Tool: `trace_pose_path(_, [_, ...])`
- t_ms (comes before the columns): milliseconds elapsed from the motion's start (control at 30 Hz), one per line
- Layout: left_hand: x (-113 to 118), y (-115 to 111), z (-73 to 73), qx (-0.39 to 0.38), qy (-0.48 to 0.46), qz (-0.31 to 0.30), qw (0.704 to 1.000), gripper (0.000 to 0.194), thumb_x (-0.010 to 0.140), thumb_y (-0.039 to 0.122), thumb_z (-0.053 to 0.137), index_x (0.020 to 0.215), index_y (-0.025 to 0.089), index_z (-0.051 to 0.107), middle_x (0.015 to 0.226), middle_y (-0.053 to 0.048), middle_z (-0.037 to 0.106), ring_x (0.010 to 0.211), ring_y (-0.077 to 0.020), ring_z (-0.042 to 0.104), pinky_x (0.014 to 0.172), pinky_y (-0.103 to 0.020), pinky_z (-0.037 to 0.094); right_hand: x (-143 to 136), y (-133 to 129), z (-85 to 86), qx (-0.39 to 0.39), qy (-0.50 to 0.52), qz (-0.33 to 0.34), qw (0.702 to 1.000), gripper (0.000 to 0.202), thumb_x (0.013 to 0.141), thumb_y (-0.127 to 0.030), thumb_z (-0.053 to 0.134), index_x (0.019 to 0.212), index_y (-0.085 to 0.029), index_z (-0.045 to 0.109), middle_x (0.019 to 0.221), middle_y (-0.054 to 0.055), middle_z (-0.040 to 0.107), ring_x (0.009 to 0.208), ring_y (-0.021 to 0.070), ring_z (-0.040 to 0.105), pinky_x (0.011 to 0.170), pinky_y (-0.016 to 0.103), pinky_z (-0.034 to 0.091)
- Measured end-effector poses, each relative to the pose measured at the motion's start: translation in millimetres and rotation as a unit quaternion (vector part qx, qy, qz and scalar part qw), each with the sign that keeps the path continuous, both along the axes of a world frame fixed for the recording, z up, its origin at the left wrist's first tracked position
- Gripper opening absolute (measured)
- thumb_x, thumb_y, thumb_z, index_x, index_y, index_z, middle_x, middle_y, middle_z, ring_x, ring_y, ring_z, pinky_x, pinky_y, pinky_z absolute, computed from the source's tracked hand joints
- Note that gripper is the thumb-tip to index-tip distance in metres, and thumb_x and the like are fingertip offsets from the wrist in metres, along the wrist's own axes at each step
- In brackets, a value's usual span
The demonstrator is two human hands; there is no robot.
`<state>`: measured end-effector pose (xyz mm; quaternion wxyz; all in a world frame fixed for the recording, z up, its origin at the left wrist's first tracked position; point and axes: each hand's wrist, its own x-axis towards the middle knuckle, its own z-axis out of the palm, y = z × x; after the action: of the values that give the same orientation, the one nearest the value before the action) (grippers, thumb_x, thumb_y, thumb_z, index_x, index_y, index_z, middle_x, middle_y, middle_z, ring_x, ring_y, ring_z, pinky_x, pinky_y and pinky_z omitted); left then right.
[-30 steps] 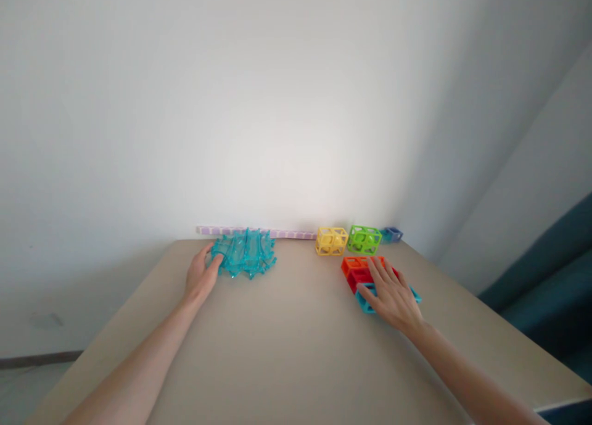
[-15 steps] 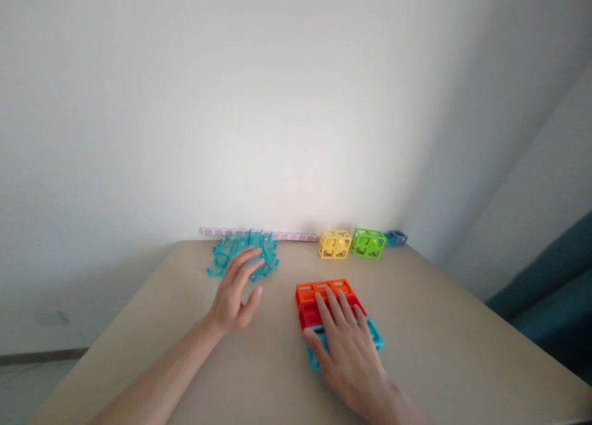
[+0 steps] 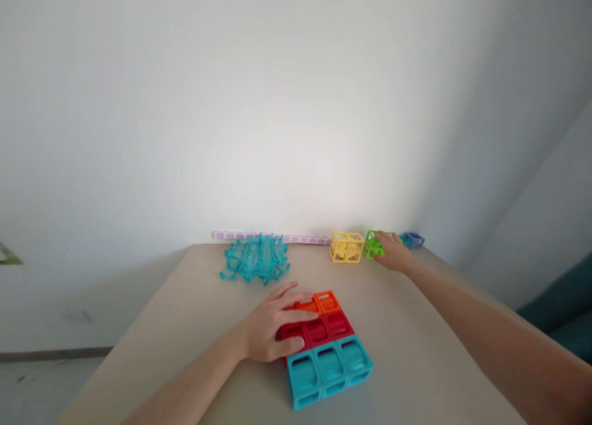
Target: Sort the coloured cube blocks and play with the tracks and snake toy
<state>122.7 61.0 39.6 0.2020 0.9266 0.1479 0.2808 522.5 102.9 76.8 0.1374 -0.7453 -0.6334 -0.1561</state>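
A flat panel of joined open-frame plastic blocks lies on the table, with an orange row [image 3: 327, 301] at the far side, a red row [image 3: 333, 327] in the middle and a teal row [image 3: 330, 368] nearest me. My left hand [image 3: 268, 326] rests on the panel's left side, fingers spread over the orange and red rows. At the back right, my right hand [image 3: 393, 252] reaches over a green open-frame block [image 3: 372, 245], its fingers curled onto the top and front. Part of that block is hidden by the hand.
Beside the green block stands a yellow open-frame block [image 3: 346, 247]; a blue piece [image 3: 413, 240] lies to its right. Translucent teal plastic pieces [image 3: 256, 258] are heaped back left. A purple-and-white strip [image 3: 300, 239] runs along the wall [image 3: 296, 104] behind the table [image 3: 161, 351].
My right hand has left the panel and moved to the green block at the back right. My left hand has come down onto the panel's left side. The view has shifted slightly.
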Motion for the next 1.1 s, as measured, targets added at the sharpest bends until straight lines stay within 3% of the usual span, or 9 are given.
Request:
trace_pose_path(133, [-8,4,2.7,-0.026,0.038,0.032,0.998,0.053,0.083,0.058,0.047,0.128,0.031,0.059,0.145,-0.005,0.045,0.14,-0.0335,0.026,0.114,-0.051,0.022,0,1,-23.2,0.024,0.001,0.028,0.999,0.064,0.076,-0.02,0.055,0.139,-0.012,0.042,0.136,0.017,0.051,0.126,0.0341,0.041,0.102,0.049,0.032])
trace_pose_path(267, [-11,9,2.5,-0.047,0.08,0.018,0.995,0.057,0.085,0.054,0.05,0.136,0.029,0.05,0.149,-0.007,0.038,0.138,-0.0323,0.029,0.114,-0.048,0.025,-18,0,-30.0,0.056,0.01,0.058,0.997,0.068,0.077,-0.022,0.055,0.143,-0.02,0.037,0.132,0.012,0.053,0.121,0.0333,0.042,0.097,0.047,0.034])
trace_pose_path(367, [-10,10,1.1,-0.076,0.085,0.004,0.993,0.061,0.085,0.053,0.052,0.14,0.027,0.045,0.15,-0.009,0.034,0.135,-0.0306,0.035,0.113,-0.045,0.027,-35,-1,-32.1,0.084,0.021,0.081,0.993,0.054,0.078,-0.025,0.057,0.131,-0.028,0.052,0.125,0.008,0.058,0.117,0.0309,0.043,0.097,0.045,0.034])
trace_pose_path(600, [-11,10,-1.9,-0.13,0.038,-0.005,0.991,0.067,0.083,0.048,0.059,0.142,0.023,0.039,0.143,-0.01,0.042,0.13,-0.0283,0.042,0.112,-0.04,0.031,-76,-15,-46.2,0.219,0.085,0.086,0.968,0.022,0.084,-0.022,0.05,0.097,-0.018,0.067,0.098,0.012,0.064,0.112,0.0312,0.043,0.096,0.047,0.033])
trace_pose_path(800, [-13,13,-4.5,-0.134,0.001,0.035,0.99,0.056,0.089,0.04,0.054,0.14,0.023,0.039,0.136,-0.011,0.049,0.124,-0.0249,0.048,0.107,-0.037,0.036,-97,-27,-40.6,0.23,0.116,0.195,0.946,0.017,0.08,-0.015,0.053,0.084,-0.021,0.068,0.085,0.005,0.067,0.093,0.023,0.053,0.09,0.04,0.04])
trace_pose_path(933, [-13,16,-9.6,-0.158,-0.019,0.061,0.985,0.06,0.089,0.038,0.054,0.144,0.026,0.033,0.138,-0.012,0.048,0.12,-0.0251,0.052,0.103,-0.039,0.041,-112,-34,-32.1,0.241,0.133,0.223,0.935,0.019,0.081,-0.013,0.053,0.086,-0.021,0.069,0.084,0.005,0.068,0.09,0.0227,0.052,0.085,0.038,0.043])
trace_pose_path(1100, [-10,16,-13.7,-0.177,-0.084,0.058,0.979,0.074,0.085,0.035,0.062,0.148,0.027,0.025,0.144,-0.012,0.043,0.127,-0.0288,0.045,0.108,-0.044,0.035,-137,-51,-13.2,0.339,0.164,0.24,0.895,0.017,0.086,-0.015,0.056,0.093,-0.022,0.069,0.086,0.005,0.066,0.091,0.0233,0.051,0.085,0.041,0.045])
